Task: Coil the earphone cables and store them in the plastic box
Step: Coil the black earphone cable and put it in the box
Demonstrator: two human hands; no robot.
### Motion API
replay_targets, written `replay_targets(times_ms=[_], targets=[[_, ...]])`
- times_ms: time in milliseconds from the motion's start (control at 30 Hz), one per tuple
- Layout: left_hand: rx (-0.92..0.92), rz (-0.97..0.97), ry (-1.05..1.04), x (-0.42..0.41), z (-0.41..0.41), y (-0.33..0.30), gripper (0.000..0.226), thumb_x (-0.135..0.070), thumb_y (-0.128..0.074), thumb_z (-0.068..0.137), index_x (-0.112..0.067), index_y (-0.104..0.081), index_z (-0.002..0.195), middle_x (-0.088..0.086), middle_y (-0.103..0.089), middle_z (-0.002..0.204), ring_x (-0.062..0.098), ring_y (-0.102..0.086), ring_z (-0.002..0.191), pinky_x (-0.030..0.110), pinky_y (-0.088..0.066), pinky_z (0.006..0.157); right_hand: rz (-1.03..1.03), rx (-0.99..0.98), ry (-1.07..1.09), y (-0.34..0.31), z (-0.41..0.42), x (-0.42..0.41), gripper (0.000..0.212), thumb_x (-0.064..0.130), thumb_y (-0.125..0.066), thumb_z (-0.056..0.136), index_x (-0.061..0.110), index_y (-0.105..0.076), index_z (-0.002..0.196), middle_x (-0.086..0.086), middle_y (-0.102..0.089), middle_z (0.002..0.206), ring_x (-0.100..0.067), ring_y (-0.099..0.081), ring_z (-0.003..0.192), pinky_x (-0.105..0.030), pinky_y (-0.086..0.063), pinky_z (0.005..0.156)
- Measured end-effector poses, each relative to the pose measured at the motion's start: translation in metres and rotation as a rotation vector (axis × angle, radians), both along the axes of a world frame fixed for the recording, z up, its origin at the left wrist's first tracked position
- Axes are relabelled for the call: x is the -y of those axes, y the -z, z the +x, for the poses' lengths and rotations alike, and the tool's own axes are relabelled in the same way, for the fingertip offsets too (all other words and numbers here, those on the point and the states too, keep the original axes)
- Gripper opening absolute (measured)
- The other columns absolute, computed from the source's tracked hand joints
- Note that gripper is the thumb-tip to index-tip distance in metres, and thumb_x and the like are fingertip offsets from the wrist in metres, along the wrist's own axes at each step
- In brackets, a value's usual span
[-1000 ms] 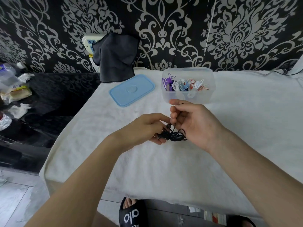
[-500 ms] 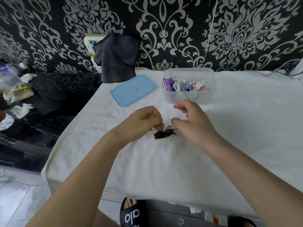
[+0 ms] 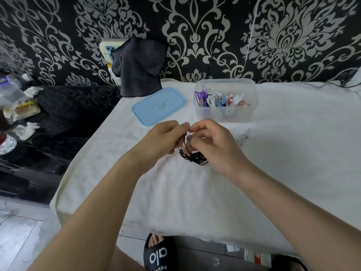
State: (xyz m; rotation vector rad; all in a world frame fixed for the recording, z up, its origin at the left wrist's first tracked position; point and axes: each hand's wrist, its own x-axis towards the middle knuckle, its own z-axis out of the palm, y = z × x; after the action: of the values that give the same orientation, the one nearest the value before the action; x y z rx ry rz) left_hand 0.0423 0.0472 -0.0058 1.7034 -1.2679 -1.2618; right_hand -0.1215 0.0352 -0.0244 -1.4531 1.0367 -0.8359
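Writing first: the black slide (image 3: 158, 255) on the foot at the bottom edge reads "alo" in white, with smaller letters under it cut off by the frame. Nothing else here is legible.

Both hands meet over the middle of the white cloth (image 3: 293, 153). The left hand (image 3: 160, 139) has its fingers curled, thumb and forefinger pinching a strand of the black cable (image 3: 193, 156). The right hand (image 3: 213, 141) is curled too, fingertips pinching the same cable just beside the left's, the tips nearly touching. The bundle hangs from them as a loose tangle, its lower part on the cloth.

The box (image 3: 225, 116) stands beyond the hands, near the wall, open, with purple, white, blue and orange earphones (image 3: 220, 98) inside. Its blue lid (image 3: 159, 105) lies flat to the left, apart from it. A small pale cable (image 3: 242, 138) lies on the cloth right of the right hand.

Edges: the cloth's left edge drops off beside the lid toward a dark counter (image 3: 68, 114) with clutter. A dark rag (image 3: 139, 65) hangs at the wall. Bare cloth spreads to the right and toward the near edge.
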Motion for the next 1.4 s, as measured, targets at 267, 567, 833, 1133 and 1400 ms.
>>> replay_targets(times_ms=[267,567,833,1133,1400], targets=[[0.027,-0.057,0.04,-0.001,0.0,-0.003,0.046,-0.031,-0.052,0.105,-0.014,-0.052,0.063,-0.003,-0.055,0.064,0.005,-0.039,0.049,0.015,-0.035,0.05,0.176,0.146,-0.018,-0.001,-0.002,0.002,0.008,0.008,-0.068,0.091,0.006,-0.068,0.099,-0.006,-0.074,0.08,-0.015,-0.065,0.064,-0.027,-0.054,0.066],[0.661,0.041,0.015,-0.008,0.044,0.017,0.01,-0.017,-0.052,0.097,-0.015,-0.062,0.097,-0.001,-0.065,0.094,0.015,-0.055,0.073,0.025,-0.046,0.061,0.271,0.205,0.013,0.0,-0.009,0.012,0.013,0.008,-0.068,0.091,0.009,-0.074,0.103,-0.004,-0.074,0.081,-0.016,-0.064,0.066,-0.026,-0.053,0.065],[0.752,0.016,0.172,-0.011,0.05,0.025,0.014,-0.009,-0.073,0.083,-0.02,-0.066,0.08,-0.005,-0.063,0.091,0.006,-0.055,0.073,0.018,-0.045,0.068,0.234,0.152,0.022,-0.001,-0.012,0.012,0.011,0.009,-0.066,0.093,0.011,-0.074,0.101,-0.006,-0.075,0.085,-0.017,-0.066,0.068,-0.031,-0.052,0.075],[0.492,-0.165,0.124,-0.009,0.038,0.015,0.009,-0.015,-0.067,0.094,-0.02,-0.067,0.087,-0.008,-0.067,0.09,0.002,-0.053,0.065,0.008,-0.043,0.063,0.191,0.173,0.03,-0.007,-0.012,0.01,0.012,0.009,-0.064,0.094,0.011,-0.073,0.102,-0.009,-0.076,0.09,-0.017,-0.065,0.069,-0.03,-0.054,0.072],[-0.17,-0.192,0.02,-0.008,0.013,-0.005,0.013,0.004,-0.064,0.094,-0.009,-0.067,0.095,0.004,-0.074,0.087,0.015,-0.067,0.084,0.027,-0.057,0.086,0.148,0.181,0.07,-0.01,-0.013,0.009,0.01,0.008,-0.065,0.094,0.006,-0.071,0.101,-0.005,-0.076,0.081,-0.015,-0.064,0.063,-0.023,-0.054,0.065]])
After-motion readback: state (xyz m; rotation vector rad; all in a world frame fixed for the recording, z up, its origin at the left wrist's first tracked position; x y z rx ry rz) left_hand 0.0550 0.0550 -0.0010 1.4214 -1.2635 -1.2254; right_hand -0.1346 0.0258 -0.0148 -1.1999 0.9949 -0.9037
